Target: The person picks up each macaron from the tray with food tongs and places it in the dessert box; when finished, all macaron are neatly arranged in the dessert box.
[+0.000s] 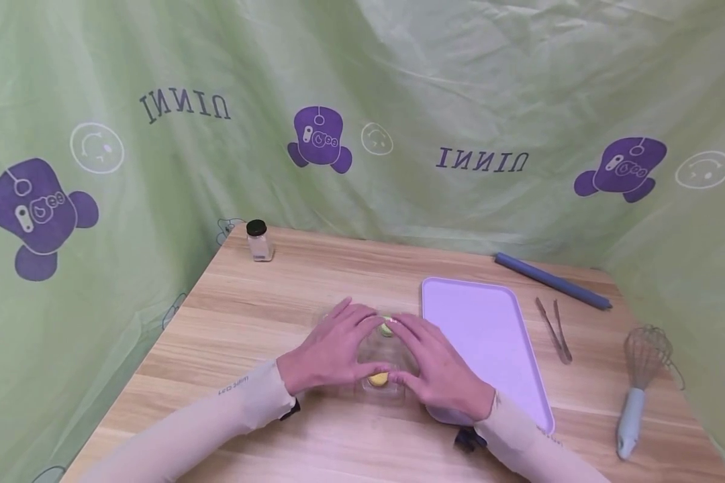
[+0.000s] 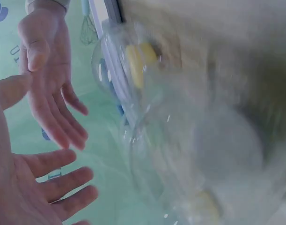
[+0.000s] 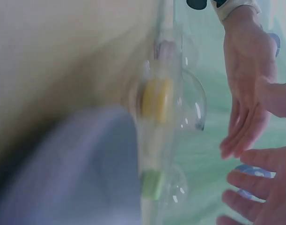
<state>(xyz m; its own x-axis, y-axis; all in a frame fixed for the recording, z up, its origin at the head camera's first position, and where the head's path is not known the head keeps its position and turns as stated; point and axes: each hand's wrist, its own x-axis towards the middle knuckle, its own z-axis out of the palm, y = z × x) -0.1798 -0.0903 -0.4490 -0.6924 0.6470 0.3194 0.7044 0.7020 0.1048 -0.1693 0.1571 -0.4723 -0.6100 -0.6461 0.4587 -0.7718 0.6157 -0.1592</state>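
Note:
A transparent plastic box (image 1: 382, 397) with rounded domes lies on the table, left of a purple tray. Inside it are a yellow round piece (image 1: 378, 379) and a green round piece (image 1: 387, 327), which look like macarons. A purplish piece (image 3: 166, 49) also shows in the right wrist view. My left hand (image 1: 341, 345) and right hand (image 1: 435, 365) are over the box from either side, fingers loosely extended. The wrist views show a gap between both hands and the domes, and neither hand grips anything. In the head view the hands hide much of the box.
The purple tray (image 1: 477, 322) lies beside my right hand. Farther right are metal tongs (image 1: 557, 335), a blue rolling pin (image 1: 552, 280) and a whisk (image 1: 637, 389). A black-lidded jar (image 1: 260, 243) stands at the back left. Green curtain (image 1: 399, 201) surrounds the table.

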